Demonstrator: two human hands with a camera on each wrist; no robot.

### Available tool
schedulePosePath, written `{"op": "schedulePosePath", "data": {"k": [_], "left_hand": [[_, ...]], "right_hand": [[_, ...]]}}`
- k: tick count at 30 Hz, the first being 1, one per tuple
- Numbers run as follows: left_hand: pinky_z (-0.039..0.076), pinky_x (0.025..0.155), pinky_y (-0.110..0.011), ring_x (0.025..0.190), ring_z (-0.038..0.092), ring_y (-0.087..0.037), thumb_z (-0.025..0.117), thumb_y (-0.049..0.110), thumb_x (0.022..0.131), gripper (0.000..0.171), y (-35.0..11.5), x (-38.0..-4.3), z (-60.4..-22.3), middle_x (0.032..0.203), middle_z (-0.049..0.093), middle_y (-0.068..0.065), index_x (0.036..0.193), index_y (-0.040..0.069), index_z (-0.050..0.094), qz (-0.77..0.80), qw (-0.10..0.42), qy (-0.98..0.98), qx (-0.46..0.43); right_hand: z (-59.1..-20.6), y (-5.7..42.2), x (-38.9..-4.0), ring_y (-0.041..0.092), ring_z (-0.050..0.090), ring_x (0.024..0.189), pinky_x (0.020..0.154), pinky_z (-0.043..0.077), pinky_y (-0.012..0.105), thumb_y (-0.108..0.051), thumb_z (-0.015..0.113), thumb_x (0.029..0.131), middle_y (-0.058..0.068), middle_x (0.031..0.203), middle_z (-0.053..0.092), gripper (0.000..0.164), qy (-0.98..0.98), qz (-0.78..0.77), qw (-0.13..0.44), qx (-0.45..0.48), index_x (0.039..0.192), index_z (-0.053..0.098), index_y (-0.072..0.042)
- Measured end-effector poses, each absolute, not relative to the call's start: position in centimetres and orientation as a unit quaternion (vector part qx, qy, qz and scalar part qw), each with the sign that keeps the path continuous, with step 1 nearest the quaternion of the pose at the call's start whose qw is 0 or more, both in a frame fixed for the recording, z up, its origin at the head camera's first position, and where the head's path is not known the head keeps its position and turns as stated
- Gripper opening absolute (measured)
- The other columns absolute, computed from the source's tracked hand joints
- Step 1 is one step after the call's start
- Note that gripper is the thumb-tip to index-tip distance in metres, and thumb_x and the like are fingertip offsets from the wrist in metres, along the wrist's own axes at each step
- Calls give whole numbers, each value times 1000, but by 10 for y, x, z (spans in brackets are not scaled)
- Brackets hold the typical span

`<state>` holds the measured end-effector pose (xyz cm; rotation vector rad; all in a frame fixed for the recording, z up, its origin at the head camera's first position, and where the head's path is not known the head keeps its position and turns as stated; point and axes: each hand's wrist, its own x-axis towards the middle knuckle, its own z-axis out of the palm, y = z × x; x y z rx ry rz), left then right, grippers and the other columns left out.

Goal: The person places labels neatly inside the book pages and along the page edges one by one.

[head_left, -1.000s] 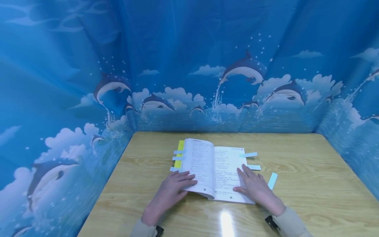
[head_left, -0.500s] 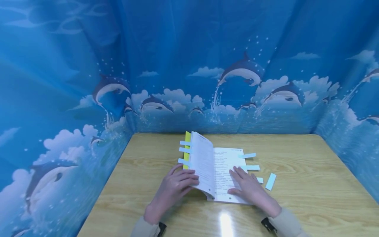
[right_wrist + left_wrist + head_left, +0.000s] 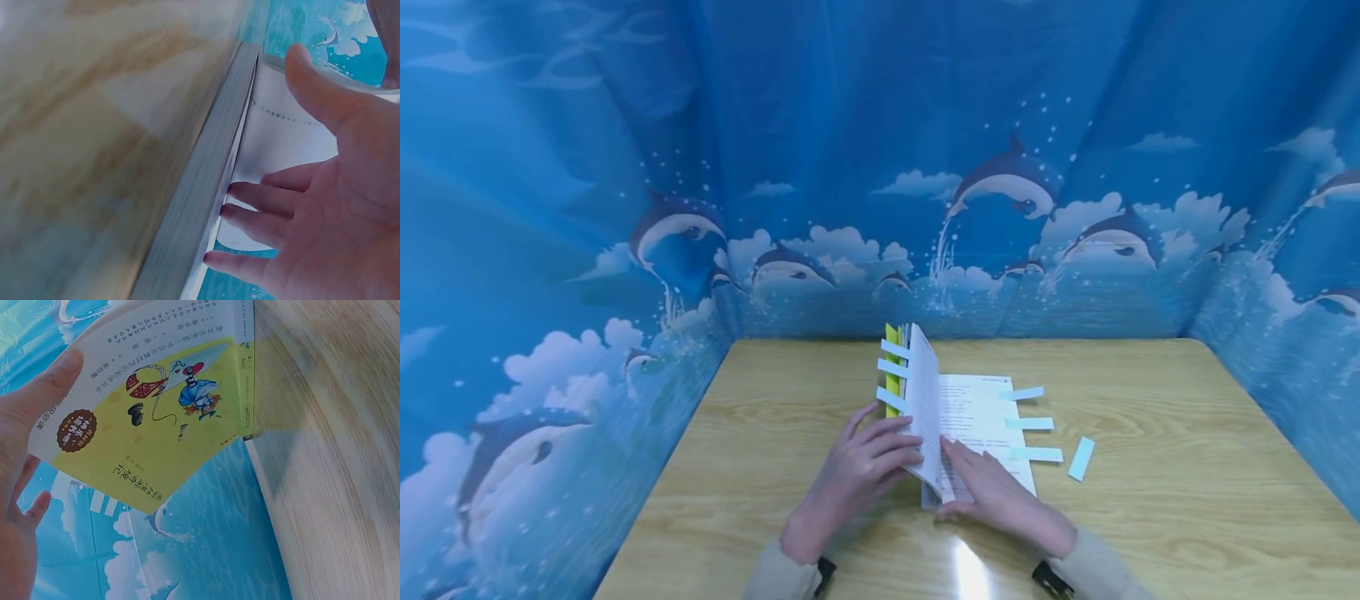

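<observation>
An open book (image 3: 973, 400) with printed pages lies on the wooden table. Its left part, under a yellow and white illustrated cover (image 3: 194, 431), stands lifted almost upright. My left hand (image 3: 861, 467) grips this lifted part, the thumb on the outer cover and fingers against the inner page. Flat near the spine, my right hand (image 3: 1003, 504) rests on the right-hand page with fingers extended. Pale blue sticky tabs (image 3: 892, 368) stick out from the lifted edge. More blue tabs (image 3: 1030, 424) project from the right page's edge.
A loose pale blue strip (image 3: 1081, 458) lies on the table (image 3: 1180, 467) to the right of the book. A blue curtain (image 3: 850, 150) printed with dolphins hangs behind and beside the table.
The left part of the book has swung up from nearly flat to almost upright, my left hand moving right with it. My right hand has slid left over the page, toward the spine.
</observation>
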<state>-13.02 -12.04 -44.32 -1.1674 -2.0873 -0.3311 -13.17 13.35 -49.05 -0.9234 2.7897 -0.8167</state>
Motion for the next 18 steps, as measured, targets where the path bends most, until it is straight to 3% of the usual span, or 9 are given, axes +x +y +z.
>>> {"op": "schedulePosePath", "data": {"k": [7,12,15,18], "left_hand": [[38,116,-53,132,56,-18,88,29,72,48,-110,-131,-444,132,68,4,117,23,74,-131,373,-802,-448],[36,116,-55,137,51,-25,88,34,72,72,-102,-131,-448,149,55,-5,137,17,62,-157,381,-804,-429],[34,117,-57,142,44,-29,87,36,74,90,-98,-131,-453,158,41,-12,150,10,47,-190,349,-831,-388],[28,120,-57,149,33,-29,78,42,85,94,-94,-130,-458,166,27,-13,159,8,30,-199,276,-879,-333]], "right_hand": [[-493,129,-131,46,54,129,105,46,60,-51,74,86,32,147,47,101,907,-271,5,-321,152,31,11],[-496,129,-131,39,62,120,100,52,54,-48,75,86,26,137,59,94,894,-288,-35,-341,152,36,6],[-498,131,-128,38,64,118,100,52,53,-41,77,87,24,133,62,85,885,-308,-49,-344,148,41,6],[-499,136,-124,40,61,121,101,50,56,-40,75,89,26,138,58,77,885,-328,-30,-330,144,46,6]]}}
